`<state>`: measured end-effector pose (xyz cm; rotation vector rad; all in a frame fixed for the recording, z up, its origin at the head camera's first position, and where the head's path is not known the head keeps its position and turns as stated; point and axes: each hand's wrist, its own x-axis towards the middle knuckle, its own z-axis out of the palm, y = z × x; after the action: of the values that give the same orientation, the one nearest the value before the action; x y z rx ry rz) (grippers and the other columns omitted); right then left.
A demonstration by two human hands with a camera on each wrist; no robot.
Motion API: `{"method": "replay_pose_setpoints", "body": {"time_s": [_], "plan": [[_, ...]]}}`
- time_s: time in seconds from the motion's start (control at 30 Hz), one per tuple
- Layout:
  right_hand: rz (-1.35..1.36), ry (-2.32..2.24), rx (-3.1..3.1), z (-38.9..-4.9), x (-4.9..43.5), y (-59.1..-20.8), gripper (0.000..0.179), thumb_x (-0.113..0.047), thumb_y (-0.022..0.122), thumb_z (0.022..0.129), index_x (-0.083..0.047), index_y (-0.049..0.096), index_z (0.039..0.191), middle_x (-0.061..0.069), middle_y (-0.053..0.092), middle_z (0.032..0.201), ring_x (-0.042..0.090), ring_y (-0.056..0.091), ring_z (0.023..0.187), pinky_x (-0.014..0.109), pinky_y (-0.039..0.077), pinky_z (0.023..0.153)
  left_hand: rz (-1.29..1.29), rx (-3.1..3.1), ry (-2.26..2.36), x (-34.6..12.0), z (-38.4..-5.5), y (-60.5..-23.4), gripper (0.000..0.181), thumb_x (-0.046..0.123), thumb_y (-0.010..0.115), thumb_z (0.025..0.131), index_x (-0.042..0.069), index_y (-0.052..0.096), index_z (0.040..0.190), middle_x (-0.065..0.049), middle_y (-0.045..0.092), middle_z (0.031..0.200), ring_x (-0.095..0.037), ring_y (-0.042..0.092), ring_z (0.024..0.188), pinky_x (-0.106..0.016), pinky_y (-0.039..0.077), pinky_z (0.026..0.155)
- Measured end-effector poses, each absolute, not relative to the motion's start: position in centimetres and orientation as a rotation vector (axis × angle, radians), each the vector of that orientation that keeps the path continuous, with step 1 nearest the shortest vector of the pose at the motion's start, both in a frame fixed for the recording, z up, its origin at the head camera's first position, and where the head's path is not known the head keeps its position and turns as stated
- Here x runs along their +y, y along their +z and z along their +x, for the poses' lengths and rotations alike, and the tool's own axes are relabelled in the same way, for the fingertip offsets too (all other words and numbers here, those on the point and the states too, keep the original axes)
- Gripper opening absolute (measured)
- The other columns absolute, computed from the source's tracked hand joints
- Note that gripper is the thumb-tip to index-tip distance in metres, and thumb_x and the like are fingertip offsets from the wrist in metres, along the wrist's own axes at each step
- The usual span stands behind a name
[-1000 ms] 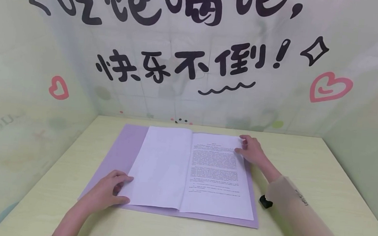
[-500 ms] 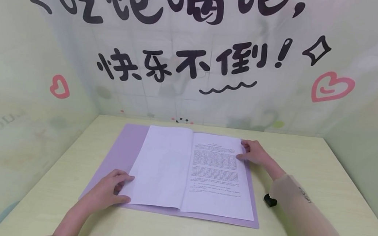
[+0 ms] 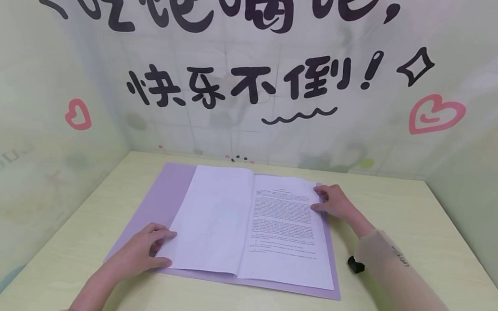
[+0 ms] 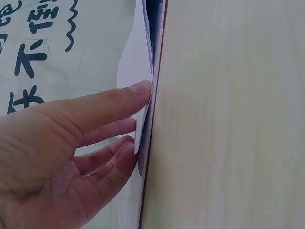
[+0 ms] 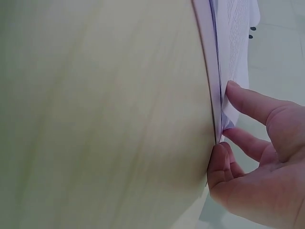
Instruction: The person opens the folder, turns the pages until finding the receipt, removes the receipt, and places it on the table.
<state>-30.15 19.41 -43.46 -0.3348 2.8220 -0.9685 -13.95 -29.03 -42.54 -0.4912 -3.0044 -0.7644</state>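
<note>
Two white pages lie spread in an open purple folder (image 3: 154, 202): a blank left page (image 3: 211, 220) and a printed right page (image 3: 282, 268). My left hand (image 3: 142, 249) rests at the lower left of the blank page, thumb and index finger spread apart and touching it near its edge. In the left wrist view, the thumb (image 4: 140, 90) lies on the paper. At the upper right corner of the printed page, my right hand (image 3: 337, 201) pinches the page edge. The right wrist view shows its thumb (image 5: 240, 98) on the paper and the index finger at the corner.
A small black object (image 3: 356, 264) lies on the wooden table (image 3: 401, 204), beside the right sleeve (image 3: 396, 276). Behind the table hangs a pale backdrop (image 3: 198, 132) with large black characters and pink hearts. Similar pale panels stand at both sides.
My right hand has slid slightly down along the right page's edge, and its index finger has come back onto the corner. The page's top edge bows slightly. My left hand has stayed put.
</note>
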Motion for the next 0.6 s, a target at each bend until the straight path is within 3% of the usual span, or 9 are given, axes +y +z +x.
{"method": "replay_pose_setpoints", "body": {"time_s": [0.2,0.6], "plan": [[-0.313,-0.963,2.829,-30.11,19.17,-43.48,0.059,-0.014,0.075,0.085,0.006,0.052,0.136,0.021,0.060,0.111,0.028,0.053,0.098,0.035,0.043,0.084,-0.501,-2.993,-0.775,-29.10,-13.89,-42.65,0.060,0.020,0.088,0.071,0.004,0.066,0.124,-0.007,0.059,0.119,-0.008,0.053,0.092,-0.023,0.052,0.080],[-0.216,-1.166,2.808,-29.65,19.10,-43.18,0.055,-0.003,0.071,0.086,0.000,0.051,0.137,0.021,0.061,0.115,0.030,0.057,0.102,0.029,0.049,0.081,-0.504,-2.993,-0.768,-29.14,-13.86,-42.66,0.060,0.021,0.087,0.071,0.004,0.066,0.124,-0.008,0.059,0.119,-0.009,0.054,0.093,-0.024,0.053,0.081]]}}
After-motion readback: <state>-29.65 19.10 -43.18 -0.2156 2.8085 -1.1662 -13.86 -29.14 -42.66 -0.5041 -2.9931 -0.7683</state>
